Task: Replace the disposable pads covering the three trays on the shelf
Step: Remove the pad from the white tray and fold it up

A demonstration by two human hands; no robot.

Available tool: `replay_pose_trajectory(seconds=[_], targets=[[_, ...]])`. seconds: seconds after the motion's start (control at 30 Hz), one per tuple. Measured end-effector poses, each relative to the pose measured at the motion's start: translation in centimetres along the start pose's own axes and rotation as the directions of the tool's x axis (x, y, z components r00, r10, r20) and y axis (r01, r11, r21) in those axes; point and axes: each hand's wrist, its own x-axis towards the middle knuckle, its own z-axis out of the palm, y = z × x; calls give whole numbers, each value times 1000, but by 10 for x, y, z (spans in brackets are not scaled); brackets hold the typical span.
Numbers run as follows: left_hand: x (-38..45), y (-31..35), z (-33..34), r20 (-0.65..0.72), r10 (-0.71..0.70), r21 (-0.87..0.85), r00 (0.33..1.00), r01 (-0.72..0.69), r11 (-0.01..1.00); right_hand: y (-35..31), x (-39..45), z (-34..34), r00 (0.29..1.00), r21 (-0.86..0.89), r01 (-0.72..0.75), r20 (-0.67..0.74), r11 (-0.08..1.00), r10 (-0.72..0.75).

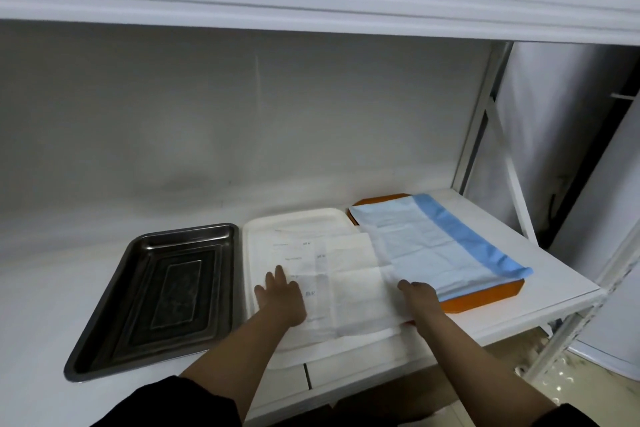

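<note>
White pad [349,284] sits on the middle white tray [258,236] — left hand [281,295] flat and open at its 9 o'clock edge, right hand [420,295] pinching its 3 o'clock edge, beside the orange tray [485,296].

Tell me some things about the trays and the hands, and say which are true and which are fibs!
1. The metal tray has no pad in it. True.
2. The orange tray is bare. False: a blue pad lies over it.
3. Both hands rest on the white pad in the white tray. True: left hand, right hand.
4. The white tray sits at the far left. False: it is in the middle.
</note>
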Motion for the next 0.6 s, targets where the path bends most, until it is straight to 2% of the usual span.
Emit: replay_pose_trajectory(seconds=[0.17,0.27,0.4,0.5,0.6], targets=[[0,47,-1,94,264,-238,960,-236,942,-4,13,-5,999,-149,52,19,988,-49],[-2,78,-1,85,354,-354,931,-304,885,-4,19,-5,996,-141,75,48,987,-69],[-4,102,2,79,404,-465,911,-325,824,-8,19,-1,991,-110,67,125,992,-53],[-7,107,0,22,408,-550,913,-330,767,-17,13,2,984,-121,103,160,987,-83],[-10,103,-7,-71,411,-618,909,-364,697,-24,7,7,966,23,112,230,993,-114]])
